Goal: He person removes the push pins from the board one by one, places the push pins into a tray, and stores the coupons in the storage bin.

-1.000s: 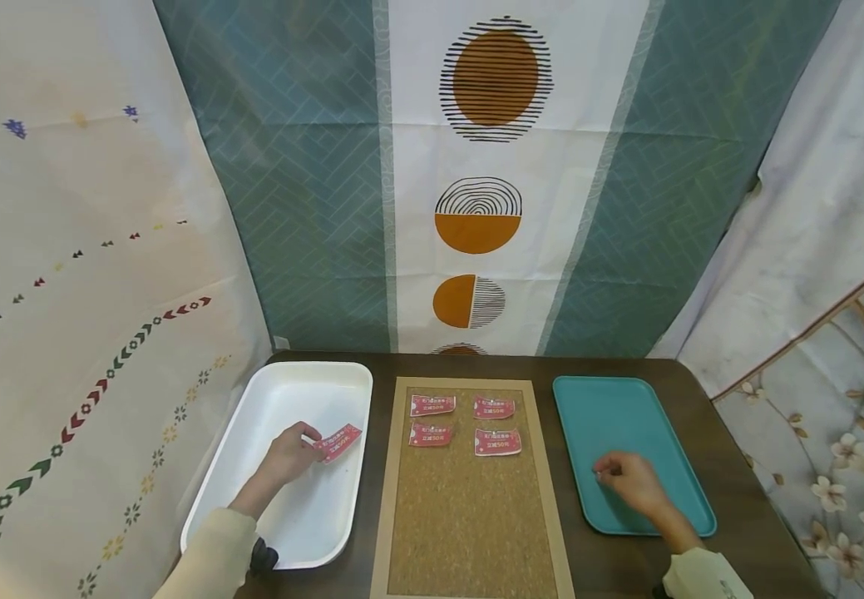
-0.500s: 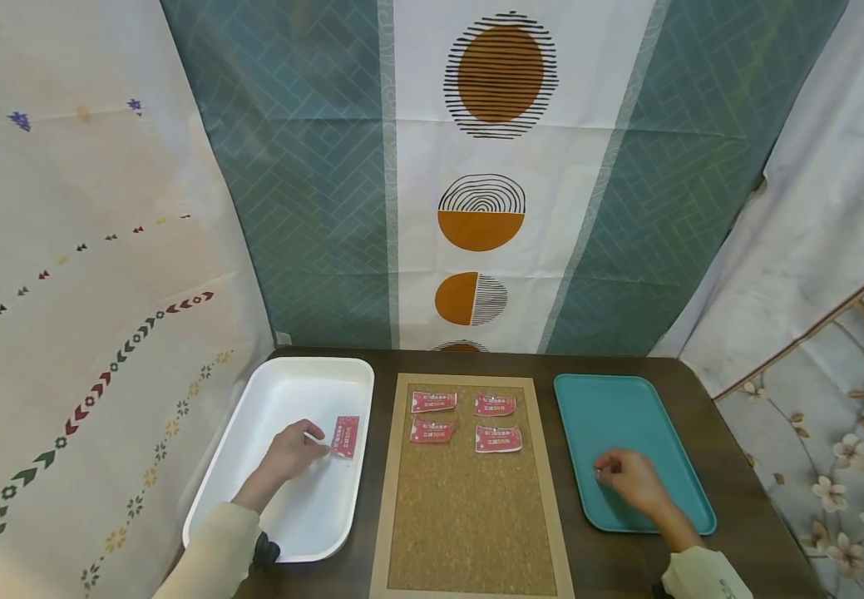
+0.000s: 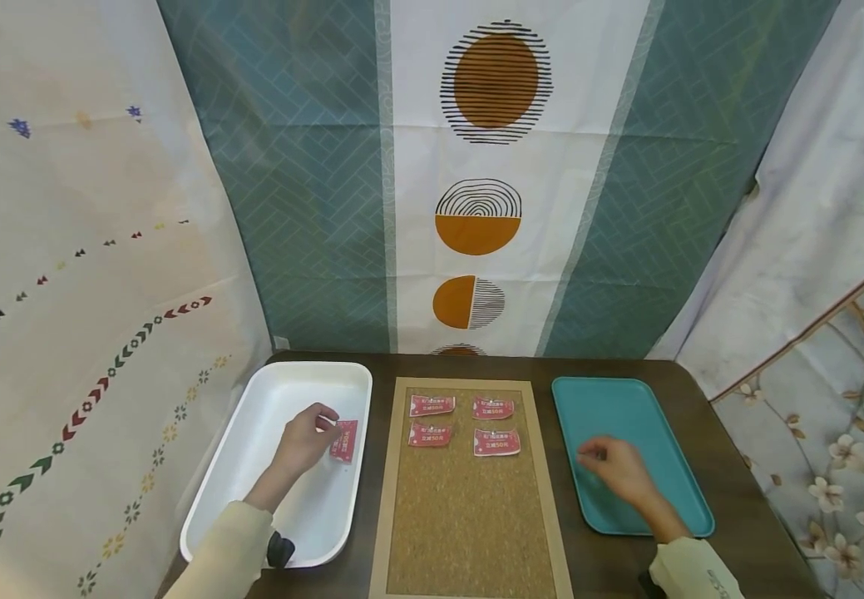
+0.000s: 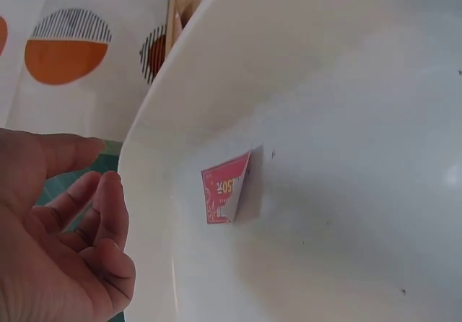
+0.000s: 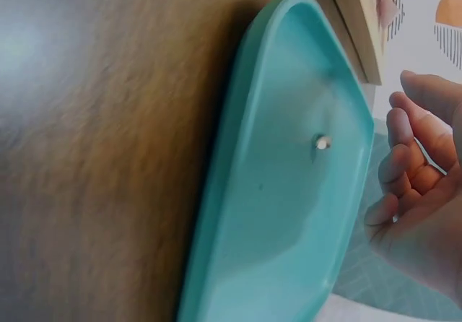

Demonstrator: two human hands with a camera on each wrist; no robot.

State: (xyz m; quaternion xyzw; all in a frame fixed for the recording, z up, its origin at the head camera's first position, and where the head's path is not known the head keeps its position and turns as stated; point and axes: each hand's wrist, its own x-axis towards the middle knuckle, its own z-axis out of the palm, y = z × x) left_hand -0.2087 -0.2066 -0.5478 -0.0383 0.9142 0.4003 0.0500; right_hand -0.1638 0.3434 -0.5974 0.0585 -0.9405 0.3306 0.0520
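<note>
A red-pink paper coupon [image 4: 222,190] with one corner curled up lies in the white tray [image 3: 255,433]. My left hand [image 3: 308,437] hovers over that tray, overlapping the coupon's edge in the head view. The left wrist view shows its fingers [image 4: 108,210] loosely bent, with nothing between thumb and fingers. Over the teal tray [image 3: 626,399] is my right hand [image 3: 617,467], fingers relaxed and nothing held in the right wrist view. A small shiny stub, like a pushpin [image 5: 322,143], is in the teal tray; the hand hides it from the head view.
Between the trays lies a wood-framed cork board [image 3: 469,516], with several matching coupons [image 3: 497,443] fixed in two rows at its top. A dark wooden table [image 3: 536,370] bears everything. Patterned cloths [image 3: 312,208] hang behind and at both sides.
My left hand has let go of the coupon, which dropped and turned in the white tray; the hand has shifted up and right. My right hand moved slightly left, the small thing gone from its fingertips.
</note>
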